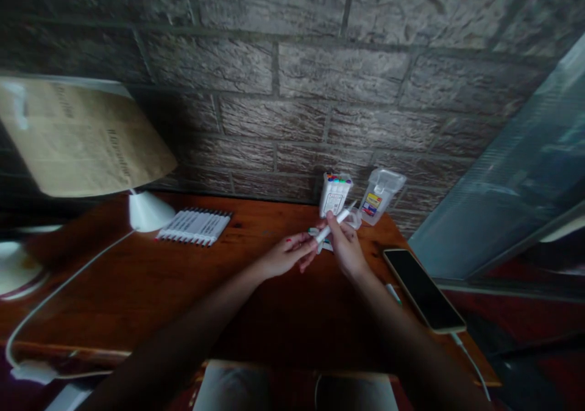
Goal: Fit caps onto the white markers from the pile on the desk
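Between my two hands a white marker (328, 231) slants up to the right. My left hand (292, 254) pinches its lower end, and a red spot shows on that hand. My right hand (346, 243) is closed around its upper part. Past my fingers stands an upright white case of markers (336, 193) with coloured ends on top. To its right, a clear plastic box (382, 195) with a yellow label leans slightly. Partly hidden behind my hands, white pieces with green marks (327, 246) lie on the table.
A row of several white markers (195, 226) lies at the left, beside a lamp (148, 211) with a paper shade. At the right edge a phone (424, 290) is plugged into a cable. Near my right forearm lies a white and green marker (393, 294). A brick wall (301, 119) backs the wooden table (119, 283).
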`<state>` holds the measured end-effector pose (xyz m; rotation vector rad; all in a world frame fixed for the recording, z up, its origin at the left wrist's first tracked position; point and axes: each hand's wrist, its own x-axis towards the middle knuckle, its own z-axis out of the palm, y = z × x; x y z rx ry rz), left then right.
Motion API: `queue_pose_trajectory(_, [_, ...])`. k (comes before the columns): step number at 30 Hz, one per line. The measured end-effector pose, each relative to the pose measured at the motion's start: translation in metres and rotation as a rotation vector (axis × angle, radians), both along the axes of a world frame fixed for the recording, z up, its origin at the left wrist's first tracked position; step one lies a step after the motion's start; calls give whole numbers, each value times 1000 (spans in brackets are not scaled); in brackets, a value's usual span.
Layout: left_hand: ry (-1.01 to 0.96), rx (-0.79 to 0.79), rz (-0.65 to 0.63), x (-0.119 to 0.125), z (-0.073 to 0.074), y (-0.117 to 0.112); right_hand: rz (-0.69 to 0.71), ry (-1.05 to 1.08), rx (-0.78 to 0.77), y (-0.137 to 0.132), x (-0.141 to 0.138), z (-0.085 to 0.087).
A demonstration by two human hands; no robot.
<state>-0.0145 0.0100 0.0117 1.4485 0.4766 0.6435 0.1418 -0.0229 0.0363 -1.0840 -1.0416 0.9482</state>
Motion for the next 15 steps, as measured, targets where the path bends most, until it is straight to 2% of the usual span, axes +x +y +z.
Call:
queue_pose_trajectory(3, [15, 20, 50, -1, 1, 2, -25, 9, -46, 2, 6, 3])
queue_pose_trajectory(9, [149, 136, 46, -2, 1, -8, 56, 239, -186, 0, 2, 2])
queue_pose_trajectory(15, [240, 547, 192, 0, -1, -32, -190, 189, -119, -6, -7, -10])
